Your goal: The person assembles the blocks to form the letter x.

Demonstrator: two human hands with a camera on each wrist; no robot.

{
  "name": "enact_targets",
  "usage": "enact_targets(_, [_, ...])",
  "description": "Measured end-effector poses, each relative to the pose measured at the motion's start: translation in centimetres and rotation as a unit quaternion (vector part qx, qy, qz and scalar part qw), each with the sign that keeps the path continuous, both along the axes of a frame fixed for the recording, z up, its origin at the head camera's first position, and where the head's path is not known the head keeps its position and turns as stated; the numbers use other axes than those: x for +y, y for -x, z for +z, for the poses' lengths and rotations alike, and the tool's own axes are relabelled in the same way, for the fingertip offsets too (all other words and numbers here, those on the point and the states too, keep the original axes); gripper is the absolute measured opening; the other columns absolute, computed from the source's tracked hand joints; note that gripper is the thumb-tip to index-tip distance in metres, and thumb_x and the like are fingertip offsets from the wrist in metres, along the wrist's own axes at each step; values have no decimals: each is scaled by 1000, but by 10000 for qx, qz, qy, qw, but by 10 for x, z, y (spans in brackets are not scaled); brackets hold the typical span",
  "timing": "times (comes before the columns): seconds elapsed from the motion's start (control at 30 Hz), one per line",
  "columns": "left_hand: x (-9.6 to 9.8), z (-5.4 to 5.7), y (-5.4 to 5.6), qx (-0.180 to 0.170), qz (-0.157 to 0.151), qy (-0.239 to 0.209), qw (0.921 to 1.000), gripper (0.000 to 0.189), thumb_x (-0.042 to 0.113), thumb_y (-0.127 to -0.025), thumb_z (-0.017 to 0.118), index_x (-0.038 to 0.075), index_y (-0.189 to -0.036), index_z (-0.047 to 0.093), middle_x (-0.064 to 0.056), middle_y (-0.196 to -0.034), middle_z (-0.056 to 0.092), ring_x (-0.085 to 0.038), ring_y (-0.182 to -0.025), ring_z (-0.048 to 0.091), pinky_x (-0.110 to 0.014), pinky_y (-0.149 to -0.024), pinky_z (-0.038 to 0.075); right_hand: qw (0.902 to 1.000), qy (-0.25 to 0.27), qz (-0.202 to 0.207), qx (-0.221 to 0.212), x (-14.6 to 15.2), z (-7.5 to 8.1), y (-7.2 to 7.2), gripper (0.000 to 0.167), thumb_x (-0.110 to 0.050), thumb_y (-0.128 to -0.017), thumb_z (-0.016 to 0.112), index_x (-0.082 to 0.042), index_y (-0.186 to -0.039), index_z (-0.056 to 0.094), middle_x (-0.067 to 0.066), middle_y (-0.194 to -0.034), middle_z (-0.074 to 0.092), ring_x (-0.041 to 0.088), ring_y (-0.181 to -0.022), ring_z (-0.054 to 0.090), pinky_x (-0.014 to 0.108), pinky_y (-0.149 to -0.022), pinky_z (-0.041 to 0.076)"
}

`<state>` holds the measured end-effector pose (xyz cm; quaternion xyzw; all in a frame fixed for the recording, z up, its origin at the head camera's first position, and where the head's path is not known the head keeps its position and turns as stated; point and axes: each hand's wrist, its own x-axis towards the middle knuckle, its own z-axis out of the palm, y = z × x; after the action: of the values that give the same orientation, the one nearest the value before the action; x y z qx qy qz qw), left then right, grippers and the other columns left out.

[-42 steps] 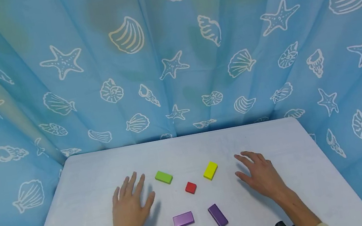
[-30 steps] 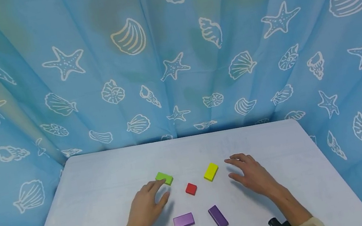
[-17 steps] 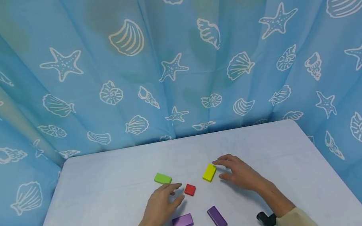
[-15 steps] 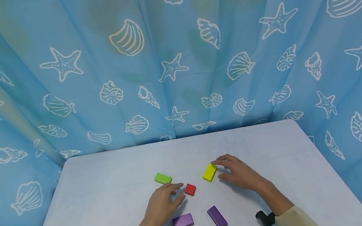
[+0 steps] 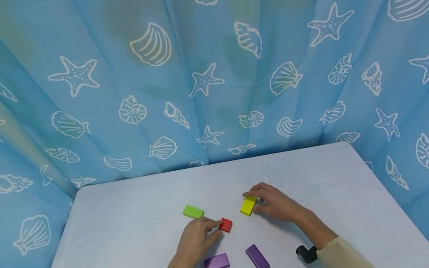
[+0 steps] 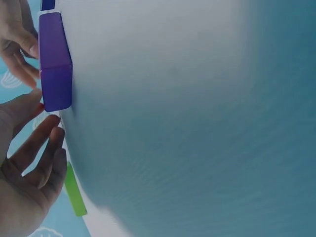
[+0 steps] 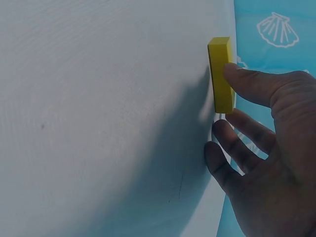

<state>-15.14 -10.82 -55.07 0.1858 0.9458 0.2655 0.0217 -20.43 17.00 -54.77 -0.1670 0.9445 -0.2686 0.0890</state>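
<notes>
My left hand (image 5: 195, 239) reaches in from the left, thumb and index fingertips at the near side of a small red block (image 5: 226, 225). In the left wrist view the red block shows only as a sliver between thumb and index finger. My right hand (image 5: 275, 202) has its thumb and index finger around a yellow rectangular block (image 5: 248, 206); the right wrist view shows the thumb against the yellow block (image 7: 220, 81), the other fingers spread below. Both blocks rest on the white table (image 5: 132, 206).
A green block (image 5: 193, 211) lies just beyond my left hand. Nearer me are a light purple block (image 5: 216, 263) and a dark purple block (image 5: 257, 258). Behind the table hangs a blue curtain (image 5: 226, 103) with shell prints. A black wrist device (image 5: 307, 254) sits by the right sleeve.
My left hand has moved from the left, past the green block, to the red block. My right hand has come leftward onto the yellow block. The blocks have stayed in place.
</notes>
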Motion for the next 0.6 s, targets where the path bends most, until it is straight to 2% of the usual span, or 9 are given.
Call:
enact_targets(0.3, [7, 7, 2, -223, 81, 100, 9997, 35, 29, -85, 82, 23, -119, 76, 9, -93, 71, -6, -80, 58, -24, -70, 48, 9997, -219, 91, 54, -1, -6, 4, 42, -20, -93, 72, -31, -134, 66, 4, -137, 54, 27, -125, 50, 45, -104, 47])
enact_targets(0.6, [9, 5, 5, 65, -44, -51, 10000, 24, 24, -85, 82, 21, -108, 80, 7, -97, 75, -9, -85, 66, -26, -73, 53, 9994, -258, 177, 120, -2, -7, 6, 39, -17, -93, 72, -31, -129, 70, 3, -128, 56, 25, -117, 52, 42, -101, 49])
